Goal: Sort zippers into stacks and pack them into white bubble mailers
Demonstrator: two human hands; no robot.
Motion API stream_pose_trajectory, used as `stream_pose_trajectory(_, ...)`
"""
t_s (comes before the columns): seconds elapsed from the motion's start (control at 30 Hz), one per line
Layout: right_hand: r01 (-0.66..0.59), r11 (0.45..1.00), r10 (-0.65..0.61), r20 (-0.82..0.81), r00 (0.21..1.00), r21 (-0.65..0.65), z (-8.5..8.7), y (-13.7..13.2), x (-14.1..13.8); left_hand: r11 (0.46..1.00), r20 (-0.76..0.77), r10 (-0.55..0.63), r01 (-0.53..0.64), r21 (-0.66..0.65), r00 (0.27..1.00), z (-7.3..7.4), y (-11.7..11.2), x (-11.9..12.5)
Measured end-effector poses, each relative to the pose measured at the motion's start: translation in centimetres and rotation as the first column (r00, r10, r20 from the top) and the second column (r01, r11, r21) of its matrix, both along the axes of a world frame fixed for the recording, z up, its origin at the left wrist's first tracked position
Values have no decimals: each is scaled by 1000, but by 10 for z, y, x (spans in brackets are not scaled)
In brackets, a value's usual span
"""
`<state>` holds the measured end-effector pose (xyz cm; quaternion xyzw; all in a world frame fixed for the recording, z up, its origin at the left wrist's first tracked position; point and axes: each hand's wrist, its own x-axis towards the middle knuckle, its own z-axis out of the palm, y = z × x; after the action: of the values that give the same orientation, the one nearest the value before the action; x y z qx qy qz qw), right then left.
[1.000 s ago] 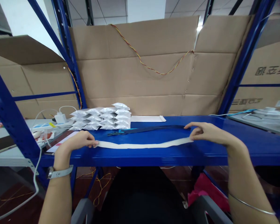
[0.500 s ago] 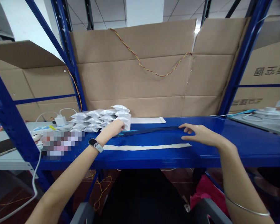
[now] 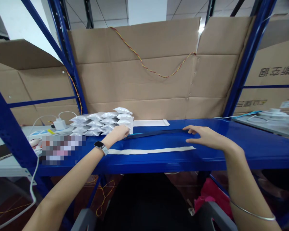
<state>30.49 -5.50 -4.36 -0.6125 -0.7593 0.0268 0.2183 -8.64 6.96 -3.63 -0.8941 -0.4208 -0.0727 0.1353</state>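
Note:
My left hand [image 3: 119, 133] sits with curled fingers at the left end of a dark navy strap with a zip [image 3: 154, 133], beside a stack of white foil pouches [image 3: 101, 123]. The hand hides that end of the strap. My right hand [image 3: 204, 136] rests on the blue steel shelf [image 3: 207, 157], fingers apart and empty, its fingertips near the strap's right end. A long cream-white strip [image 3: 149, 150] lies flat on the shelf in front of the strap, touched by neither hand. A flat white packet [image 3: 151, 123] lies behind the strap.
Brown cardboard sheets [image 3: 135, 80] line the back, with a twisted red-yellow wire [image 3: 149, 65] hanging on them. Blue rack uprights [image 3: 8, 128] stand at both sides. A white charger [image 3: 59, 124] and a pixelated patch sit left; cables and a grey surface lie right.
Both hands have let go of the white strip's ends, which they held a second ago. My left hand has moved back to the strap's left end, and my right hand has moved back to its right end.

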Motion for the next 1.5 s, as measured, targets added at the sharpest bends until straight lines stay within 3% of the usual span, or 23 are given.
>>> stream_pose_trajectory(0.13, 1, 1000, -1, -7, 1000, 11, -1, 1, 2, 999, 55, 6, -8, 47, 998, 0, -5, -1)
stream_pose_trajectory(0.3, -12, 995, 14, -19, 1000, 97, 2, 0, -10, 992, 186, -44, 22, 121, 982, 14, -23, 3)
stream_pose_trajectory(0.47, -133, 971, 164, -150, 975, 196, 4, -1, -63, 985, 318, -151, 114, 130, 936, 23, -38, 12)
stream_pose_trajectory(0.67, -285, 931, 347, -312, 884, 228, -8, -3, -131, 980, 469, -201, 175, 100, 860, 23, -60, 24)
stream_pose_trajectory(0.9, -349, 922, 380, -573, 726, 168, -23, -6, -167, 935, 663, -263, 355, -3, 701, 3, -116, 45)
stream_pose_trajectory(1.03, -403, 907, 369, -697, 616, 123, -29, -5, -175, 944, 771, -198, 329, -17, 606, -13, -127, 49)
stream_pose_trajectory(1.1, -394, 910, 363, -708, 605, 130, -31, -6, -178, 949, 816, -166, 314, -20, 554, -17, -128, 49)
stream_pose_trajectory(1.17, -358, 918, 375, -665, 646, 170, -32, -8, -180, 950, 834, -154, 310, -22, 530, -20, -129, 50)
stream_pose_trajectory(1.23, -313, 920, 392, -589, 706, 236, -31, -11, -182, 966, 808, -155, 258, 3, 569, -23, -128, 50)
stream_pose_trajectory(1.37, -246, 918, 380, -505, 775, 312, -29, -15, -183, 994, 623, -107, 66, 88, 775, -34, -122, 50)
stream_pose_trajectory(1.43, -250, 921, 375, -500, 781, 300, -28, -16, -183, 992, 586, -112, 54, 115, 802, -39, -119, 49)
stream_pose_trajectory(1.5, -271, 921, 379, -483, 790, 279, -26, -18, -182, 986, 620, -158, 92, 138, 768, -40, -119, 49)
